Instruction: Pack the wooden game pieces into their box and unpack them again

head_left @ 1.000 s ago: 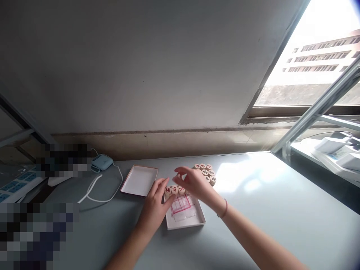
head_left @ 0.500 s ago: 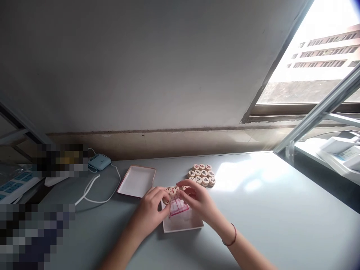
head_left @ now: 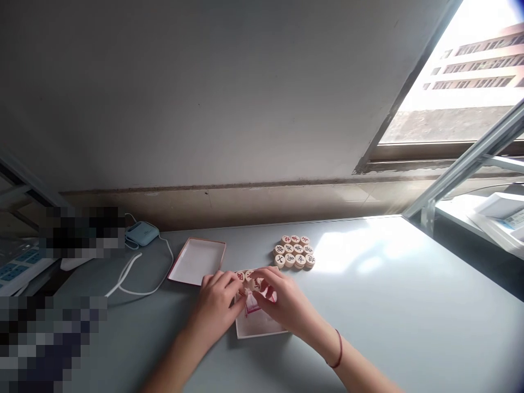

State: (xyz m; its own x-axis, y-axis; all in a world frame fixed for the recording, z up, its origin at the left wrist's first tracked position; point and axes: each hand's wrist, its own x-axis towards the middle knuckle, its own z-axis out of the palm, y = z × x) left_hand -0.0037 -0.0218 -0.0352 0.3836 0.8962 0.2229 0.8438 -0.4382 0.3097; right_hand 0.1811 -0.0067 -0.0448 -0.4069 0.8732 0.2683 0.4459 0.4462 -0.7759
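A white box tray (head_left: 257, 326) lies on the grey table, holding a folded sheet with red lines and a row of round wooden chess pieces (head_left: 244, 276) along its far edge. My left hand (head_left: 215, 305) rests on the tray's left side, fingers curled against the pieces. My right hand (head_left: 282, 300) reaches over the tray, its thumb and fingers pinched on a wooden piece with a red mark. A cluster of several wooden chess pieces (head_left: 293, 252) lies on the table just beyond the tray.
The box lid (head_left: 196, 261) lies open-side up left of the tray. A blue device (head_left: 141, 233) with a white cable (head_left: 139, 273) sits at the back left. A power strip (head_left: 18, 265) is far left. A window frame (head_left: 462, 166) stands at the right.
My right hand has drawn back from the loose cluster to the tray and now pinches a piece there. My left hand has slid slightly nearer. The camera view has tilted a little.
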